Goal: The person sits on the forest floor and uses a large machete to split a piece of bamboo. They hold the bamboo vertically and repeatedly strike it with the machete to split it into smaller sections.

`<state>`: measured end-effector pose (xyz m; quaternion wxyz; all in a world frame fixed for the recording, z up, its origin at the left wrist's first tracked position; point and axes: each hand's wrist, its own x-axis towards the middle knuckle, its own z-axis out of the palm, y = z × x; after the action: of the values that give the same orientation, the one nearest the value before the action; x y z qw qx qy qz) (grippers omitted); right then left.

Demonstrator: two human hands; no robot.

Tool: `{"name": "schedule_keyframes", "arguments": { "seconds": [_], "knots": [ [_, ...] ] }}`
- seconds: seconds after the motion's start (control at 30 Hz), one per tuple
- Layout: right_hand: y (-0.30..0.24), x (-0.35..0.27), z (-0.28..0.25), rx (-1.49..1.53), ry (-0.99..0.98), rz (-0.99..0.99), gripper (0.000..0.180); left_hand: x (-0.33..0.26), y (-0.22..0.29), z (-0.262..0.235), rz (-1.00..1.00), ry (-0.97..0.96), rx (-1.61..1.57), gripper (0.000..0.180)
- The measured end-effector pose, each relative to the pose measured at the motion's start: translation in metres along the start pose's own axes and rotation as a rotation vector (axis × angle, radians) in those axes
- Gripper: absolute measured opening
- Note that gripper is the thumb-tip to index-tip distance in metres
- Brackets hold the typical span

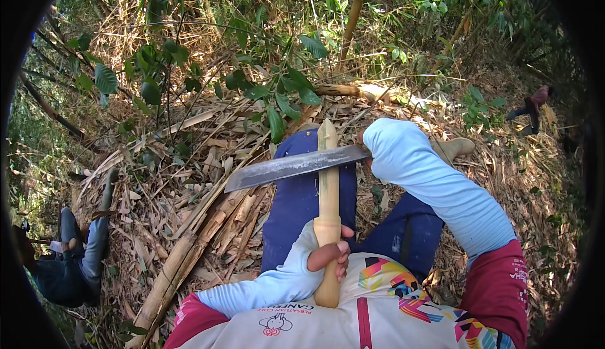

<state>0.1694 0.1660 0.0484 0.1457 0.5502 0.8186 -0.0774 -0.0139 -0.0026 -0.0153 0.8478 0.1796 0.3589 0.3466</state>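
Note:
My left hand [331, 257] is closed round the lower part of a pale carved stick [329, 201], which has a thick ring like a bamboo node just above my fingers. The stick stands along my lap, its rounded butt near my belly and its tapered tip pointing away from me. Across its upper part lies the broad grey blade of a machete [283, 171], its squared end out to the left. My right hand [362, 137] grips the machete at the blade's right end; a light blue sleeve covers most of that hand and hides the handle.
Dry leaves and husks [214, 141] cover the ground. A split log [167, 273] lies to my left, and leafy stems [277, 97] hang ahead. One person [82, 267] sits at far left; another [535, 104] is at far right. My boot [455, 149] rests beyond my right arm.

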Motion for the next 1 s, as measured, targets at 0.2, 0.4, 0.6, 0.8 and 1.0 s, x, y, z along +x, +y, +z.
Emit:
{"name": "schedule_keyframes", "arguments": {
  "seconds": [0.2, 0.4, 0.6, 0.8, 1.0],
  "knots": [
    [0.0, -0.006, -0.002, -0.006, 0.007, -0.031, 0.027, 0.001, -0.001, -0.002, -0.01, -0.011, 0.0, 0.033],
    [0.007, 0.004, 0.0, 0.049, 0.058, -0.013, 0.027, 0.002, -0.001, -0.003, -0.01, -0.011, 0.011, 0.033],
    [0.014, 0.012, 0.005, 0.081, 0.226, -0.016, 0.028, 0.002, -0.003, -0.004, -0.016, -0.013, -0.004, 0.034],
    [0.012, 0.013, -0.001, 0.021, 0.16, -0.01, 0.024, 0.002, -0.003, -0.003, -0.01, -0.01, -0.008, 0.034],
    [0.015, 0.008, 0.003, 0.05, 0.268, -0.105, 0.026, 0.0, -0.003, -0.004, -0.014, -0.005, -0.004, 0.034]
  ]
}}
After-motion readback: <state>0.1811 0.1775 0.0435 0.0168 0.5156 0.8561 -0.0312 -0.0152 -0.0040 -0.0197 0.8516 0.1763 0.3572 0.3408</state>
